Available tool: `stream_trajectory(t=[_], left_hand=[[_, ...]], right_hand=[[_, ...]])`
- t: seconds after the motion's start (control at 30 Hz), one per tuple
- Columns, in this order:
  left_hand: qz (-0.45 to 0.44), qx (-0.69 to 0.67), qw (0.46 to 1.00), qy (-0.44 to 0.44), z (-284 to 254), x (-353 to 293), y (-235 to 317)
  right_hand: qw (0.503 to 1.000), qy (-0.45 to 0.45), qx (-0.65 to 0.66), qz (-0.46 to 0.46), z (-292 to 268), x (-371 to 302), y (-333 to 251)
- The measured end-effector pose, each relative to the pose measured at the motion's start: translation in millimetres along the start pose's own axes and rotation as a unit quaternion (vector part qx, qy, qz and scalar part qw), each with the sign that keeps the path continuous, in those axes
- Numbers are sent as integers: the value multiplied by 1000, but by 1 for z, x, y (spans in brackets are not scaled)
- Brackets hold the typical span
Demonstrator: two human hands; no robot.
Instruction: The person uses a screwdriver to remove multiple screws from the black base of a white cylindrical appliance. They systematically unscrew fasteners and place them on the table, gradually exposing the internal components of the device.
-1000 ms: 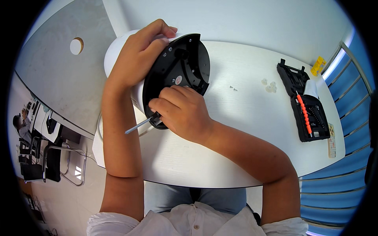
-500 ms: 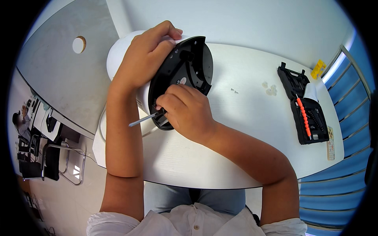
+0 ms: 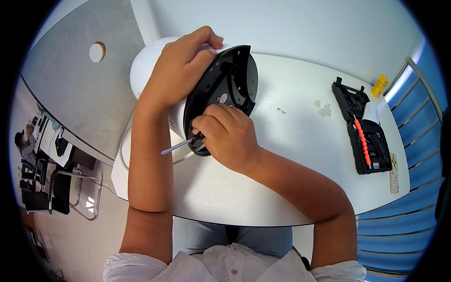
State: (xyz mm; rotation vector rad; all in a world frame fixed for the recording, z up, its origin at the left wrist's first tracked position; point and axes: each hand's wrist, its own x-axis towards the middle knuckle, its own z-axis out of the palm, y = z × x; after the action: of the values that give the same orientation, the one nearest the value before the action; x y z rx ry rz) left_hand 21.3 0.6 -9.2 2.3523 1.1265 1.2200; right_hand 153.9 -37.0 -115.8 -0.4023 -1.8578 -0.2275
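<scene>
A white rounded appliance (image 3: pixel 149 63) lies tipped on its side on the table, its hollow black base (image 3: pixel 242 73) facing right. My left hand (image 3: pixel 184 61) wraps over the upper edge of the appliance, thumb and fingers closed on the rim beside the base. At the lower part of the base, my right hand (image 3: pixel 226 134) has its fingers curled round a screwdriver (image 3: pixel 176 147). The metal shaft points out to the left, away from the base, and most of the handle is hidden in the hand. What the right fingertips touch inside the base cannot be seen.
Small screws (image 3: pixel 281 110) and several translucent pads (image 3: pixel 323 108) lie on the white table (image 3: pixel 282 188). An open black tool case (image 3: pixel 371 145) holds an orange flexible shaft (image 3: pixel 362 141). Nearby are a remote control (image 3: pixel 394 175) and a yellow object (image 3: pixel 380 86). Metal railing (image 3: pixel 425 89) borders the right side.
The appliance and both hands have shifted slightly to the right in view. The right hand keeps hold of the screwdriver, and the left hand stays on the rim.
</scene>
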Motion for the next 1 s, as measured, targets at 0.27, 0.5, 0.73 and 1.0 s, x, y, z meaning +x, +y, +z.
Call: stream_trajectory(t=[0.27, 0.5, 0.73, 1.0], left_hand=[[37, 5, 998, 55, 5, 1, -6], [7, 3, 1000, 3, 0, -1, 0], [-4, 9, 1000, 3, 0, 0, 0], [18, 76, 996, 30, 5, -3, 4]], right_hand=[[1000, 0, 11, 2, -1, 1, -1], [1000, 1, 16, 4, -2, 0, -2], [969, 59, 184, 154, -45, 32, -1], [914, -336, 130, 188, -141, 63, 7]])
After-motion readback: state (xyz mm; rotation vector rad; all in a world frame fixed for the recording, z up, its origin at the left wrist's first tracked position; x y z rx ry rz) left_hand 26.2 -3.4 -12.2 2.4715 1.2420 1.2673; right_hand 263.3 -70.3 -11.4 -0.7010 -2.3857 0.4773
